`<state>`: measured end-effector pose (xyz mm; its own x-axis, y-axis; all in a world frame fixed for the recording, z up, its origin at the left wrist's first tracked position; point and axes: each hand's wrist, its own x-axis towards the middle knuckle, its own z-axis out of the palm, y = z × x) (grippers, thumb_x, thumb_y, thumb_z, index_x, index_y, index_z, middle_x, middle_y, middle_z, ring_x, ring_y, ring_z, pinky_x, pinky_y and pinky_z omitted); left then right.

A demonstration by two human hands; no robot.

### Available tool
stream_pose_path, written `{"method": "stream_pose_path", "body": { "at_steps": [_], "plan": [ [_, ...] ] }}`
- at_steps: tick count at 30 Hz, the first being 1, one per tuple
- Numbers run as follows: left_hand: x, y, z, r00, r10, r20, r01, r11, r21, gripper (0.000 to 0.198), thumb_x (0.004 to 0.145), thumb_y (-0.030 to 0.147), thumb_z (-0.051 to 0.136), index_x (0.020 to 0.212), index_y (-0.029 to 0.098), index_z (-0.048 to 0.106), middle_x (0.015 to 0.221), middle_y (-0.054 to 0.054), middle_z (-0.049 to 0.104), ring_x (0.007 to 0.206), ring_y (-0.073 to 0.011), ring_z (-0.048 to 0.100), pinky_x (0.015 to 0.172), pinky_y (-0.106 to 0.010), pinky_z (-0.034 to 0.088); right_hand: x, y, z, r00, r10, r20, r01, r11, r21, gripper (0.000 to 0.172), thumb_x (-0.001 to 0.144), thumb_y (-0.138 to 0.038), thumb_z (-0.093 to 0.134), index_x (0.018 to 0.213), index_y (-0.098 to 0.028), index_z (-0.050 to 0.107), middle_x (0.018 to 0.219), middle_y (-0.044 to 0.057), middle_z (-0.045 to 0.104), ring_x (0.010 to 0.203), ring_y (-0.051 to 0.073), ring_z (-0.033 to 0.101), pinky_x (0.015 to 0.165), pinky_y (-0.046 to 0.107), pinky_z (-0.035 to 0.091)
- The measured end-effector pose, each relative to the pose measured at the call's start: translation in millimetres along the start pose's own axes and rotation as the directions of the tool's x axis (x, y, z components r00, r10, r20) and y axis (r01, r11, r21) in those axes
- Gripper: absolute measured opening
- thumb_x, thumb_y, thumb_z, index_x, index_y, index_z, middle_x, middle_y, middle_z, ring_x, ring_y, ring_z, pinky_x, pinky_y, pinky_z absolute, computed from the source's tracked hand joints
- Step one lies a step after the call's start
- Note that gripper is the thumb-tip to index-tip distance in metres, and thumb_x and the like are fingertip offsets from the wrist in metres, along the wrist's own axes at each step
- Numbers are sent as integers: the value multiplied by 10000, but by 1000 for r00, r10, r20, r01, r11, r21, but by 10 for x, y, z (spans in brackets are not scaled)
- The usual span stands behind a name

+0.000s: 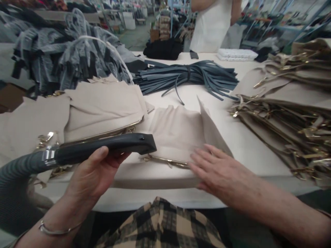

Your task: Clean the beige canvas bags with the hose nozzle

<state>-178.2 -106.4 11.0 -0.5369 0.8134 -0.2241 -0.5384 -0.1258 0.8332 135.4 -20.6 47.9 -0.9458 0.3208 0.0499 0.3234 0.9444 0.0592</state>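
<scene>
My left hand (97,172) is wrapped from below round a black vacuum nozzle (108,146), which joins a ribbed grey hose (17,175) through a metal clamp. The nozzle's flat tip points right, close to a beige fabric piece (178,129) with a gold zipper (168,160) along its near edge. On the right end of that piece lies my right hand (212,167), fingers stretched out and slightly blurred. The piece's right flap (213,124) stands up behind the fingers.
Beige zippered pieces (103,106) are piled at left, and a taller stack (289,103) stands at right. Behind lie a tied bundle of blue-grey straps (186,77), plastic-wrapped dark straps (77,51) and a folded black cloth (162,49). A person in white (212,27) stands across the table.
</scene>
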Motion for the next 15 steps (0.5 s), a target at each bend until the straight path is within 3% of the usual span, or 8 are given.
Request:
{"method": "stream_pose_path", "body": {
  "at_steps": [2, 4, 6, 9, 11, 15],
  "plan": [
    [-64, 19, -14, 1000, -10, 6, 10, 1000, -13, 443, 536, 334, 930, 913, 193, 747, 950, -35, 794, 908, -240, 724, 808, -381, 637, -154, 170, 199, 968, 213, 136, -193, 971, -144, 247, 869, -366, 662, 997, -155, 644, 891, 119, 712, 828, 294, 686, 801, 454, 529],
    [-115, 46, -16, 1000, -13, 5, 13, 1000, -27, 481, 515, 361, 935, 937, 219, 755, 963, -29, 794, 917, -253, 726, 815, -397, 637, -345, 389, 330, 884, 404, 234, -361, 909, -207, 221, 910, -382, 592, 969, -172, 628, 700, 62, 676, 587, 251, 650, 563, 369, 487],
    [-154, 76, -21, 1000, -20, -15, 19, 999, -29, 514, 493, 381, 939, 957, 250, 762, 947, -18, 795, 907, -258, 729, 809, -391, 639, -489, 546, 387, 838, 479, 260, -430, 875, -223, 208, 936, -355, 528, 998, -178, 618, 664, 46, 668, 534, 238, 635, 505, 345, 458],
    [-191, 98, -43, 999, -23, -48, 23, 1000, 2, 500, 480, 422, 932, 930, 277, 768, 957, -9, 794, 967, -283, 719, 831, -385, 631, -528, 592, 448, 903, 388, 186, -352, 915, -198, 367, 874, -319, 587, 1190, -134, 576, 1062, 161, 707, 937, 302, 688, 776, 408, 549],
    [-207, 85, -72, 997, -47, -69, 50, 998, 39, 443, 524, 439, 899, 916, 281, 768, 1007, -4, 789, 1102, -325, 670, 909, -432, 601, -478, 547, 518, 943, 299, 147, -273, 946, -174, 564, 810, -329, 651, 1304, -93, 515, 1309, 221, 597, 1193, 347, 581, 972, 456, 496],
    [-226, 20, -135, 986, -100, -135, 109, 992, 65, 255, 635, 375, 785, 876, 295, 759, 1017, 16, 786, 1332, -393, 488, 1091, -590, 437, -402, 434, 617, 957, 228, 180, -201, 967, -154, 657, 743, -341, 718, 1308, -70, 522, 1359, 253, 552, 1298, 413, 484, 1073, 557, 405]
  ]
}}
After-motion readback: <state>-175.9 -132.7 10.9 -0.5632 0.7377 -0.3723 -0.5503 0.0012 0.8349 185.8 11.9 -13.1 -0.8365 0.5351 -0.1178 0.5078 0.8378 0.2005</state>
